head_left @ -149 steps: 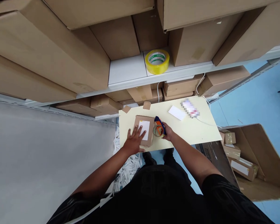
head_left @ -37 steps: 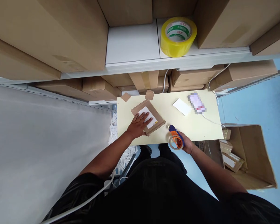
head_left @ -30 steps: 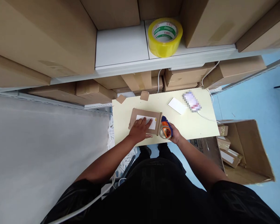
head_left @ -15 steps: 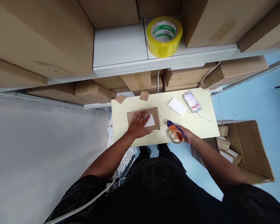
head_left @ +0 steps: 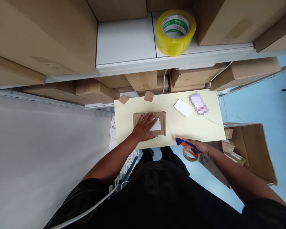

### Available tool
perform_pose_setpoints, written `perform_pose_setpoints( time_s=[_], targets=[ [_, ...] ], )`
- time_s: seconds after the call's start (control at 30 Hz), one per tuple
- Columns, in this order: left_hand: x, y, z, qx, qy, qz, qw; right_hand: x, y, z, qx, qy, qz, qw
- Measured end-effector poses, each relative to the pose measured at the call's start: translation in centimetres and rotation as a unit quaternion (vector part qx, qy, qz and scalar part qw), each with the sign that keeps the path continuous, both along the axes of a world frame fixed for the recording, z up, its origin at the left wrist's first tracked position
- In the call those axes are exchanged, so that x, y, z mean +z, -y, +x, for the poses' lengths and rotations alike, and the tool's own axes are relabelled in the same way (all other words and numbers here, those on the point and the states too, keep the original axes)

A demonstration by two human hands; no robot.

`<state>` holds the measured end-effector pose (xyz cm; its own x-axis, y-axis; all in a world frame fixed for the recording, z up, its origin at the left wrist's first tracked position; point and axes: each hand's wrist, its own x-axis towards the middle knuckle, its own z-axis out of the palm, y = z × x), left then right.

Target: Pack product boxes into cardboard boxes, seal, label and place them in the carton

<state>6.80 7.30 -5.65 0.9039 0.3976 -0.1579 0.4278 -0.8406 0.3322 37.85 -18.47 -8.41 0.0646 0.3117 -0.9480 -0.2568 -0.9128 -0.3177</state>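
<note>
Under my left hand [head_left: 144, 128] lies a small flat cardboard box [head_left: 163, 124] on the pale yellow table [head_left: 124, 127]. The fingers are spread flat across its top and partly cover a white label [head_left: 156, 124]. My right hand [head_left: 199, 147] is closed around the handle of a blue and orange tape dispenser [head_left: 187, 144] with a tape roll in it. The dispenser is over the table's front edge, to the right of the box and apart from it.
A white card [head_left: 182, 108] and a blurred-out phone [head_left: 198, 103] with a cable lie at the table's right. Two cardboard scraps [head_left: 148, 96] are at the back. A yellow tape roll [head_left: 175, 46] sits on the shelf above. An open carton [head_left: 258, 152] holding small boxes stands right.
My right hand has moved right and toward my body with the tape dispenser, which has turned more level. The box is slightly turned and shifted, with my left hand still flat on it.
</note>
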Motion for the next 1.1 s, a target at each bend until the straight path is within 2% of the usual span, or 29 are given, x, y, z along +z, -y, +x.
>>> perform_pose_setpoints(
  time_s=[0.03, 0.1, 0.17, 0.23, 0.33, 0.43, 0.5, 0.6, 0.7, 0.77, 0.87, 0.97, 1.03, 1.1],
  targets=[
    [0.0, 0.0, 0.0, 0.0, 0.0, 0.001, 1.0, -0.4, -1.2, -0.8, 0.05, -0.033, -0.027, 0.998],
    [0.0, 0.0, 0.0, -0.002, 0.0, 0.006, 1.0, -1.4, -4.4, -2.6, 0.114, -0.028, -0.026, 0.993],
    [0.0, 0.0, 0.0, -0.007, 0.0, 0.01, 1.0, -2.4, -7.8, -4.8, 0.131, -0.013, 0.009, 0.991],
    [0.0, 0.1, 0.2, -0.005, -0.001, 0.013, 1.0, -3.2, -10.3, -7.6, 0.179, 0.003, 0.064, 0.982],
    [-0.1, 0.2, 0.4, 0.009, -0.006, 0.015, 1.0, -3.8, -11.4, -11.9, 0.252, 0.076, 0.127, 0.956],
    [-0.2, 0.3, 0.4, 0.013, -0.008, 0.014, 1.0, -3.8, -10.1, -14.1, 0.225, 0.074, 0.136, 0.962],
    [-0.3, 0.3, 0.3, 0.009, 0.001, 0.011, 1.0, -3.5, -8.6, -13.6, 0.157, 0.03, 0.118, 0.98],
    [-0.4, 0.0, 0.0, 0.001, 0.024, 0.008, 1.0, -1.9, -6.0, -10.8, 0.073, -0.019, 0.081, 0.994],
    [0.0, -0.4, -0.5, -0.006, 0.048, 0.0, 0.999, 0.5, -3.5, -7.9, 0.034, -0.011, 0.072, 0.997],
    [0.5, -0.5, -0.9, 0.006, 0.068, -0.004, 0.998, 2.0, -2.2, -6.6, -0.003, 0.036, 0.082, 0.996],
    [1.1, -0.3, -1.9, 0.083, 0.106, 0.014, 0.991, 3.2, -1.4, -5.5, -0.033, 0.195, 0.12, 0.973],
    [0.7, 0.3, -3.3, 0.214, 0.133, 0.038, 0.967, 3.7, -2.2, -5.1, 0.021, 0.355, 0.161, 0.921],
    [-0.2, 0.6, -4.3, 0.294, 0.129, 0.033, 0.946, 4.0, -3.2, -5.1, 0.046, 0.399, 0.175, 0.899],
    [-1.3, 0.9, -5.2, 0.323, 0.108, 0.017, 0.94, 4.7, -4.4, -5.2, 0.025, 0.397, 0.199, 0.895]
  ],
)
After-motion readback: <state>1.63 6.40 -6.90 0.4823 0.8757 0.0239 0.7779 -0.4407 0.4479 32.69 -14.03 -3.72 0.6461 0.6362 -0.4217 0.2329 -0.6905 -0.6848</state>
